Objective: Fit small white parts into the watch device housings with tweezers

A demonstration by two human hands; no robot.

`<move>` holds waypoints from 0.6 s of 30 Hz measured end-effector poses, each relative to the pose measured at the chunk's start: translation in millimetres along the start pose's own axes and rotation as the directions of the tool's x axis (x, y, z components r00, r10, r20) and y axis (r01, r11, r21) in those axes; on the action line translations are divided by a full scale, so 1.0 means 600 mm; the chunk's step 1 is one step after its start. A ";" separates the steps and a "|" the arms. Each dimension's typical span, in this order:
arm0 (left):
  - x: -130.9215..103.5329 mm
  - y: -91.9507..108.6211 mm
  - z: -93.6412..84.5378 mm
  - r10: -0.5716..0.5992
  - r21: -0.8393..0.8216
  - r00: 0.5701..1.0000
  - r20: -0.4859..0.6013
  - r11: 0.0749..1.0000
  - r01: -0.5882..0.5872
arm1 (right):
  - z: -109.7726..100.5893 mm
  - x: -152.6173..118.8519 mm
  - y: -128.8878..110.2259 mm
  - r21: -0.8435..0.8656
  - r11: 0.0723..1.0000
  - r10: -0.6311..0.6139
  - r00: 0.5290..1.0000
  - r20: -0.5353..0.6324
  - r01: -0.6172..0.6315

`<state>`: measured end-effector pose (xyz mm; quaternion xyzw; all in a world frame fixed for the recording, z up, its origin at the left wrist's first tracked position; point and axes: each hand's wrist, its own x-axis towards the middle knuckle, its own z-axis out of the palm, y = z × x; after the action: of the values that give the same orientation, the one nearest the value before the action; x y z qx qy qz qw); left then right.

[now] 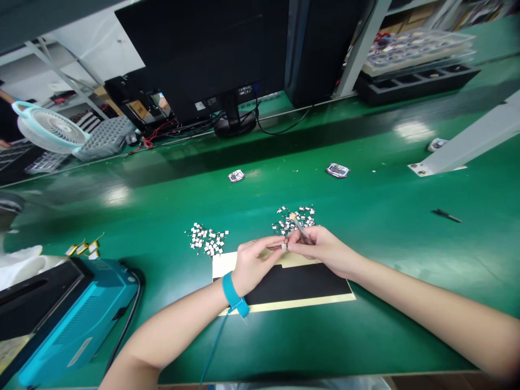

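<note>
My left hand [254, 262], with a teal strap [233, 292] round its wrist, pinches a small white part [284, 246] between thumb and fingertips. My right hand [319, 249] meets it from the right, its fingers closed round a slim grey tool [299, 226] with a yellowish end, perhaps tweezers; its fingertips are at the small part. Both hands are above a black sheet [300, 284] with pale yellow edges. One loose pile of small white parts [207, 240] lies left of my hands, and another pile [309, 215] lies just beyond them.
A teal machine [89, 314] and its black cable stand at the left. A monitor [215, 49] and a fan [54, 128] are at the back. Two small devices [236, 175] [338, 170] lie mid-table. A black pen [447, 215] and white metal post [475, 138] are at right.
</note>
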<state>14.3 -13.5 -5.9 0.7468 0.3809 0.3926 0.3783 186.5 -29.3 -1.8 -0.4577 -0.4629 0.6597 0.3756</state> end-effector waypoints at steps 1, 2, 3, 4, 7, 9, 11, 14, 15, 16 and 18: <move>-0.001 0.000 0.000 -0.001 -0.004 1.000 0.001 1.000 0.001 | 0.000 0.000 0.001 0.018 1.000 0.014 1.000 0.008 -0.014; -0.001 0.000 0.001 0.002 -0.004 1.000 0.003 1.000 -0.002 | -0.001 0.000 0.002 0.036 0.999 0.026 0.999 0.018 -0.027; -0.002 -0.001 0.001 0.007 0.000 1.000 0.007 1.000 -0.007 | -0.001 0.000 0.003 0.054 0.998 0.036 0.999 0.028 -0.037; -0.002 -0.001 0.001 0.015 0.009 1.000 0.009 1.000 -0.015 | -0.001 0.000 0.004 0.070 0.997 0.042 0.998 0.037 -0.045; -0.004 -0.001 0.001 0.022 0.036 1.000 0.009 0.999 -0.022 | -0.001 0.000 0.007 0.102 0.993 0.055 0.997 0.057 -0.061; -0.004 -0.001 0.001 0.015 0.040 1.000 0.008 0.999 -0.015 | -0.001 0.001 0.007 0.111 0.992 0.058 0.996 0.065 -0.065; -0.004 -0.001 0.002 0.015 0.044 1.000 0.010 0.999 -0.015 | 0.000 0.001 0.006 0.111 0.992 0.058 0.996 0.070 -0.066; -0.003 -0.002 0.002 0.034 0.067 0.999 0.003 0.997 -0.034 | 0.004 0.000 0.004 0.103 0.992 0.059 0.995 0.076 -0.067; -0.003 -0.002 0.002 0.046 0.081 0.999 -0.001 0.996 -0.046 | 0.005 0.000 0.003 0.098 0.993 0.057 0.995 0.076 -0.065; -0.003 -0.002 0.002 0.061 0.099 0.998 -0.008 0.993 -0.060 | 0.007 -0.001 0.002 0.092 0.994 0.053 0.996 0.074 -0.060; -0.004 -0.002 0.002 0.101 0.153 0.995 -0.020 0.983 -0.097 | 0.010 -0.001 0.001 0.076 0.996 0.038 0.997 0.064 -0.043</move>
<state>14.0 -15.5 -8.5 0.7861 0.3772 0.3909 0.2950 181.0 -31.8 -1.3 -0.4313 -0.4394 0.6985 0.3648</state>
